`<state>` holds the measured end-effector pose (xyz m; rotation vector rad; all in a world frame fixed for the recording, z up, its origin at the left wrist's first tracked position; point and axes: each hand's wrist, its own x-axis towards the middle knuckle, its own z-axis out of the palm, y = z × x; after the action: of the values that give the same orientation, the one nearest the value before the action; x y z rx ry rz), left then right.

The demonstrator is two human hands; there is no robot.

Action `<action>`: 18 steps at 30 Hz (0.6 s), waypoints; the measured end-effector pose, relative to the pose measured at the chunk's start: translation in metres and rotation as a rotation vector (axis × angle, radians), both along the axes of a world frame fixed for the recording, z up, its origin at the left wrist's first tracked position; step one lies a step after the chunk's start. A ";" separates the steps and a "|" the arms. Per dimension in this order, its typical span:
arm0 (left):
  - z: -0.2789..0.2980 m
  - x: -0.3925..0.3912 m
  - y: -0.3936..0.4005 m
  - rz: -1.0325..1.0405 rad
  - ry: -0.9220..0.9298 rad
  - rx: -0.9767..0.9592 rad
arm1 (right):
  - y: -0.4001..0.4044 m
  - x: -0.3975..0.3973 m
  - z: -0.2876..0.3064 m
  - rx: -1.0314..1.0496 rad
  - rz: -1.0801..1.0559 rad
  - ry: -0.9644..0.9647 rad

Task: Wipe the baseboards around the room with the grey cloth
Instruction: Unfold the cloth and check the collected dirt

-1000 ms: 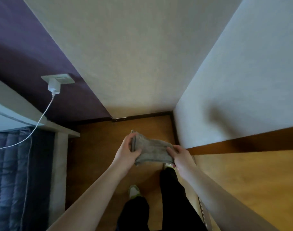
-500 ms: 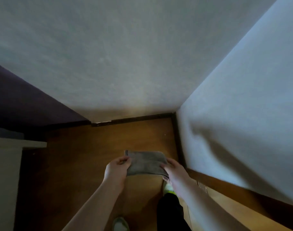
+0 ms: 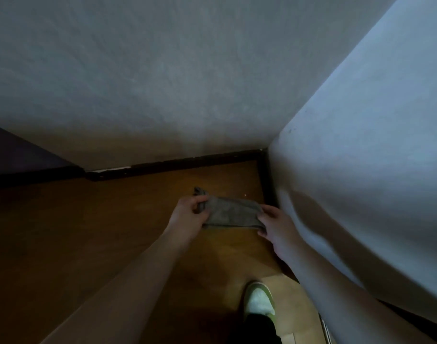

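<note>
Nearest the camera: a shoe (image 3: 259, 302), white w/ green trim, planted on the wood floor (image 3: 113, 232), dark trouser leg above it at the bottom edge. Both bare forearms reach fwd from the lower corners.

No containers in view, so nothing held in any.

Mid-frame, the cloth (image 3: 231, 213) is folded into a grey strip and held in the air betw. the two hands, above the floor, not touching wall or trim. Left hand (image 3: 187, 216) pinches its left end: thumb on top, fingers curled under, a small tuft of fabric sticking out past the knuckles. Right hand (image 3: 274, 225) grips the right end, fingers wrapped round the edge, thumb hidden by the cloth.

Further on: the dark baseboard (image 3: 187, 163) runs along the foot of the far wall (image 3: 187, 83), then turns at the corner and comes back along the right wall (image 3: 374, 145), just beside the right hand. A pale chipped patch shows on the baseboard's left part. Far left, a dark purple wall section.
</note>
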<state>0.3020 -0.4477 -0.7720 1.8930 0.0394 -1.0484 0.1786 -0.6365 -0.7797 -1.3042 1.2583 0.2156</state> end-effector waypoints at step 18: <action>-0.179 -0.008 -0.042 -0.520 -0.711 0.320 | 0.001 0.008 -0.155 -0.785 0.699 0.014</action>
<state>0.2936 -0.4897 -0.9505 2.5516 -0.7663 -0.6499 0.1868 -0.6353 -0.9342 -2.4088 0.8631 0.2259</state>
